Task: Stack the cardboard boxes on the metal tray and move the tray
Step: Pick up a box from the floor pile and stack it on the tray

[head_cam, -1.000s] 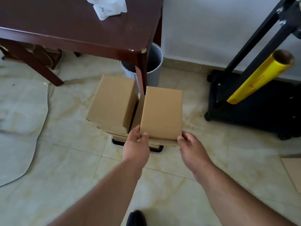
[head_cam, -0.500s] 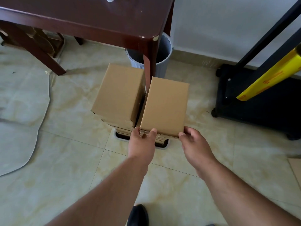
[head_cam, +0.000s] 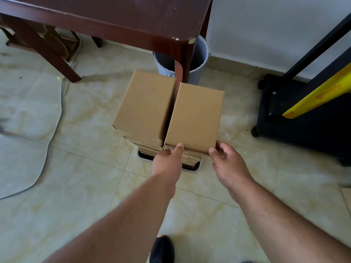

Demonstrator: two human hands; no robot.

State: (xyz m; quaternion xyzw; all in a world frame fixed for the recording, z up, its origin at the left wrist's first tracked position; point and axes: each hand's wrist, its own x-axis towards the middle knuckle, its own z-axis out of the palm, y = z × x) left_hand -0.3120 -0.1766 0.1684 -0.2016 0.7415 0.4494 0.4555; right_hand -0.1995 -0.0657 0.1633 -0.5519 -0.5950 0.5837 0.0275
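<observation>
Two plain brown cardboard boxes sit side by side at the top of a stack on the tiled floor: the left brown cardboard box [head_cam: 146,107] and the right brown cardboard box [head_cam: 195,116], with a narrow dark gap between them. Both are closed, smooth-topped and unmarked. Beneath them more cardboard edges show in layers, slightly ragged at the near side.

The stack rests in a shallow grey metal tray [head_cam: 191,169] with rounded corners, of which only the near rim shows on the beige marble-patterned floor [head_cam: 85,186].

The left hand [head_cam: 167,164] reaches to the near edge of the right box, its thumb tip lying on the top edge and its fingers hidden below, so whether the grip is closed cannot be told. The right hand [head_cam: 229,164] is at the box's near right corner, fingers loosely curled and apart, thumb touching the corner.

Just behind the stack stands a dark brown wooden table [head_cam: 114,14], its leg almost against the boxes, and a grey round plastic bin [head_cam: 199,61]. To the right is a black metal stand [head_cam: 303,118] carrying a yellow film roll [head_cam: 319,97]. A black shoe [head_cam: 162,249] shows at the bottom.
</observation>
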